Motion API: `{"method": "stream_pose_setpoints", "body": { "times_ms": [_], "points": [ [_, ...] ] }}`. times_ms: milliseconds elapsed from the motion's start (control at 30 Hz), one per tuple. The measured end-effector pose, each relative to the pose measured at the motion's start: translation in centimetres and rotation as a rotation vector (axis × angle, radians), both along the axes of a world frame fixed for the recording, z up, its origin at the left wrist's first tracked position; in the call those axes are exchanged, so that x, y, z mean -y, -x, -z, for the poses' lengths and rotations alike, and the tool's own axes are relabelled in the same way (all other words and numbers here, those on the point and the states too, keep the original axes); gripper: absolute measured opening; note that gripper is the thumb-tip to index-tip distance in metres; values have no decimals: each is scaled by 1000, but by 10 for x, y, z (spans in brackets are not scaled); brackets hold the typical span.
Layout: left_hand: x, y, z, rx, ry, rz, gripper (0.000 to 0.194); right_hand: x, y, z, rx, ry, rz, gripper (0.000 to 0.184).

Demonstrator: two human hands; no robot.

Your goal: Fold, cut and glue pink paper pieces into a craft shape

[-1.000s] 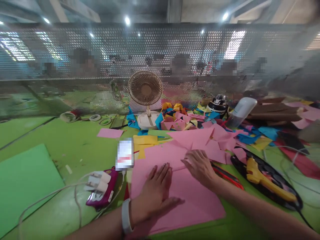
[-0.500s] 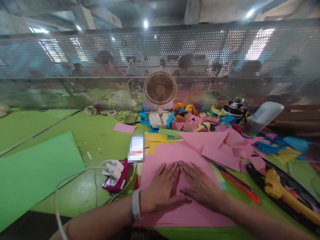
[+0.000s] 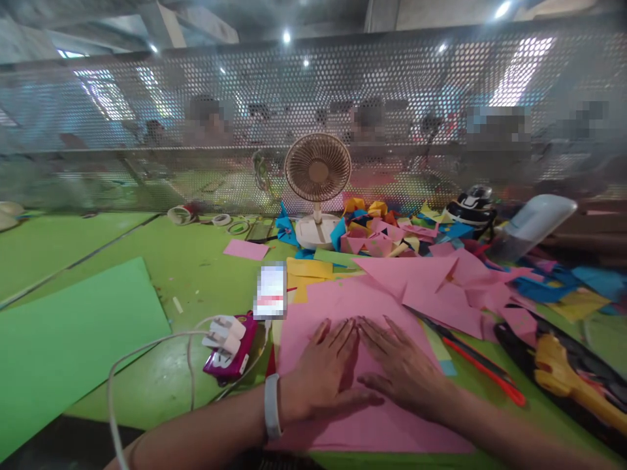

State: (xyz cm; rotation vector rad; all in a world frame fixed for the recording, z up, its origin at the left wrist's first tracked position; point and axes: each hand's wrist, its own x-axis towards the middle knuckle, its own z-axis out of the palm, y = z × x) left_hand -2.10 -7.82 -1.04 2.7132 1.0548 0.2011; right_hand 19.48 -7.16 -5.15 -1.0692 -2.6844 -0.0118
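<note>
A large sheet of pink paper point(image 3: 313, 418) lies in front of me near the table's front edge. Flat on it rests my left hand point(image 3: 326, 369), fingers stretched out, with a pale band at the wrist. My right hand point(image 3: 404, 365) is spread on the same sheet, its fingertips almost meeting those of the left. Neither hand grips anything. Further pink pieces point(image 3: 431, 281) overlap the sheet's far right side. Right of my right hand lie scissors point(image 3: 482, 362) with red-and-black handles, blades pointing toward the sheet.
Left stand a phone point(image 3: 270, 290) and a purple power block point(image 3: 230, 362) with a white plug and cord. A green sheet point(image 3: 83, 333) lies farther left. A small fan point(image 3: 318, 170) and paper scraps point(image 3: 377, 228) sit behind. A black tray point(image 3: 519, 333) holds a yellow tool point(image 3: 563, 372).
The view has shifted a little, so most things appear slightly farther right. Both hands stay flat on the pink paper in nearly the same pose.
</note>
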Motion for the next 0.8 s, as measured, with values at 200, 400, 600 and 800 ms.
{"method": "stream_pose_setpoints", "body": {
  "times_ms": [200,400,600,800],
  "points": [
    [-2,7,-2,-53,6,17,89,0,-9,-3,23,21,14,77],
    [-3,28,-8,-152,37,15,91,3,-36,-2,64,48,117,79],
    [5,53,-7,-201,-9,-55,91,6,-51,-1,74,49,206,81],
    [13,72,0,-220,-94,-106,92,7,-53,0,76,37,220,80]
  ]
}}
